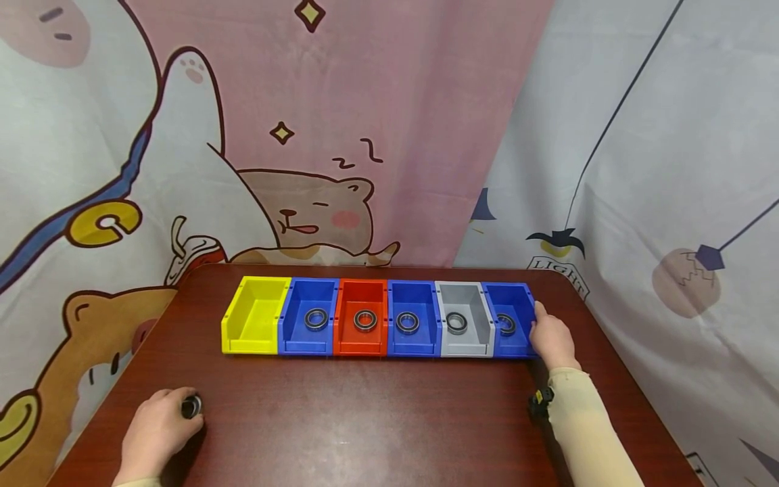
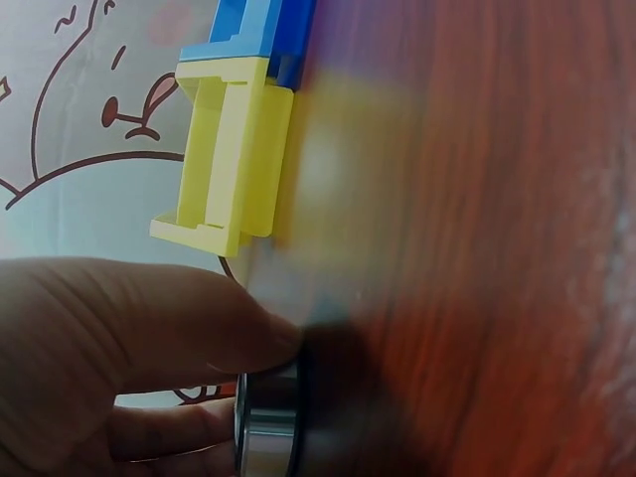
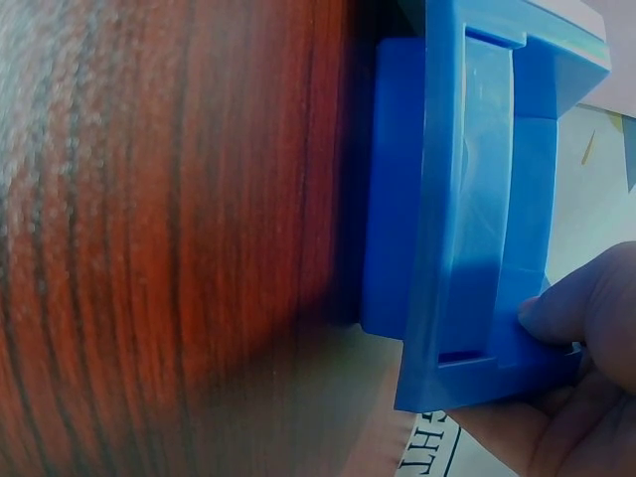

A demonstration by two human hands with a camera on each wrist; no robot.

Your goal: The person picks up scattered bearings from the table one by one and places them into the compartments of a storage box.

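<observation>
My left hand (image 1: 157,427) pinches a ball bearing (image 1: 191,406) between thumb and fingers, over the table's front left. In the left wrist view the bearing (image 2: 268,422) shows its shiny outer ring edge-on below the thumb. At the right end of the bin row, my right hand (image 1: 552,336) grips the side wall of the last blue bin (image 1: 525,304). The right wrist view has the thumb inside this bin (image 3: 482,199) and fingers outside. One bearing (image 1: 506,325) lies in that bin; the grey bin (image 1: 465,295) holds another bearing (image 1: 456,322).
Left of the grey bin, a blue bin (image 1: 414,293), a red bin (image 1: 362,291) and another blue bin (image 1: 313,291) each contain one bearing. The yellow bin (image 1: 258,311) ends the row, with nothing visible inside. A printed cloth (image 1: 426,135) hangs behind the brown table (image 1: 365,426).
</observation>
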